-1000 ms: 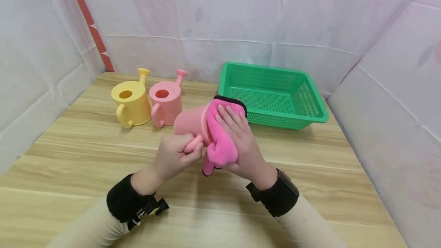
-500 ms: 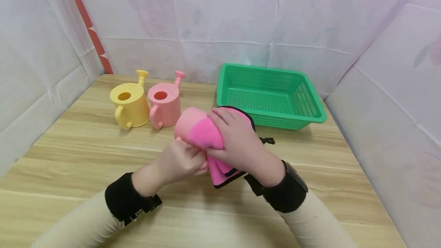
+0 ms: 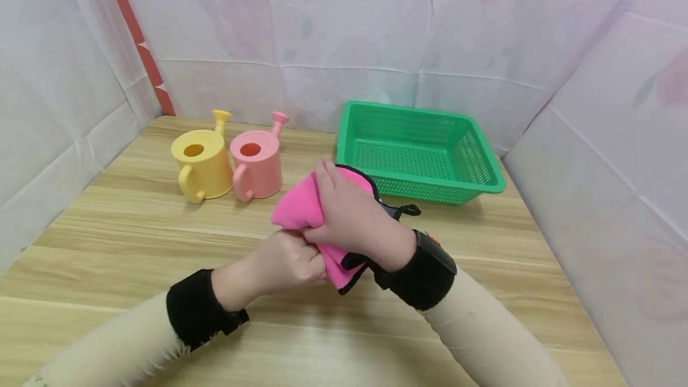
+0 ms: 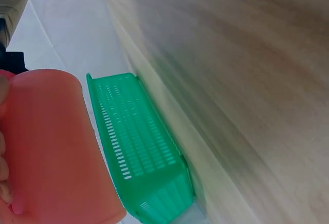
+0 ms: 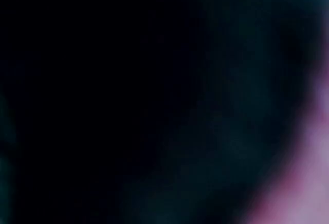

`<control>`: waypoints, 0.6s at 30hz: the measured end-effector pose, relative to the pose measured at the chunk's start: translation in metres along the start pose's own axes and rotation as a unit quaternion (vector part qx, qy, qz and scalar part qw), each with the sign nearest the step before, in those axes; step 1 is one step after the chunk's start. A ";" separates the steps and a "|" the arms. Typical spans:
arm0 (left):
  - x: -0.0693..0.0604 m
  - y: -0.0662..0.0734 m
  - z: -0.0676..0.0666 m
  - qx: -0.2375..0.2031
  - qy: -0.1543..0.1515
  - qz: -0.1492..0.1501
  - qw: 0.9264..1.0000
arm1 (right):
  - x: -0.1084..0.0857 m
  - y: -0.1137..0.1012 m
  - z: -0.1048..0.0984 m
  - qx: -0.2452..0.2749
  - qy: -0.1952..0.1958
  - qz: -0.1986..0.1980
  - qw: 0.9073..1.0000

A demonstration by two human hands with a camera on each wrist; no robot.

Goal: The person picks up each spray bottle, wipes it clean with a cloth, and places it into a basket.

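My cream sleeves (image 3: 494,321) come in from the bottom, with a black band (image 3: 196,309) round each wrist. Over the middle of the counter (image 3: 123,249), my left hand (image 3: 287,261) is curled tight at a coral can (image 4: 56,152); my left wrist view catches those fingertips just beside its wall, though the part they grip is mostly out of sight. My right hand (image 3: 355,214) lies across a pink cloth (image 3: 298,205) with black edging, fingers close together over the top and thumb bent underneath, gripping it round the can. From above, the cloth hides the can's body; its lower corner hangs past my left knuckles, and a black loop (image 3: 411,210) sticks out beyond my right hand. My right wrist view is mostly dark, with a blur of pink at one side.

Farther off, towards the counter's far left corner, a yellow watering can (image 3: 209,172) and a pink watering can (image 3: 264,169) stand upright just beside each other, handles facing me and spouts towards the far edge. A green basket (image 3: 430,189) sits near the far right corner. Behind the far edge hangs a pale, creased sheet (image 3: 344,22), a red strip (image 3: 131,20) at its left.
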State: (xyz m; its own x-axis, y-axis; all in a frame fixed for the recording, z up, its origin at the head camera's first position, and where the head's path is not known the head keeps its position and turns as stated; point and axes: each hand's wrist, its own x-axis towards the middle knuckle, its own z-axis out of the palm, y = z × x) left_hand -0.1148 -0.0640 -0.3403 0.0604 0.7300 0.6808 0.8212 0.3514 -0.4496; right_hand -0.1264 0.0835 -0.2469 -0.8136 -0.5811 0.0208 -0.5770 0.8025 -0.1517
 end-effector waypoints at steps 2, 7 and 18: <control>-0.001 -0.001 0.000 0.000 0.001 0.001 1.000 | 0.000 -0.001 0.002 -0.029 0.010 -0.002 1.000; -0.004 -0.011 0.001 0.010 0.013 -0.004 1.000 | -0.003 0.001 0.003 -0.057 0.061 0.025 0.996; -0.014 -0.040 -0.013 0.045 -0.041 -0.027 0.998 | -0.007 0.018 0.014 0.034 0.106 0.005 0.994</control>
State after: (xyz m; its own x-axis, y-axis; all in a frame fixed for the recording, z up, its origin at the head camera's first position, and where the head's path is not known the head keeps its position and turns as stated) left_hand -0.1414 -0.0955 -0.3242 -0.0312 0.7526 0.6577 0.7677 0.4394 -0.4664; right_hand -0.1299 0.1004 -0.2637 -0.8200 -0.5257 0.2261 -0.5687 0.7928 -0.2192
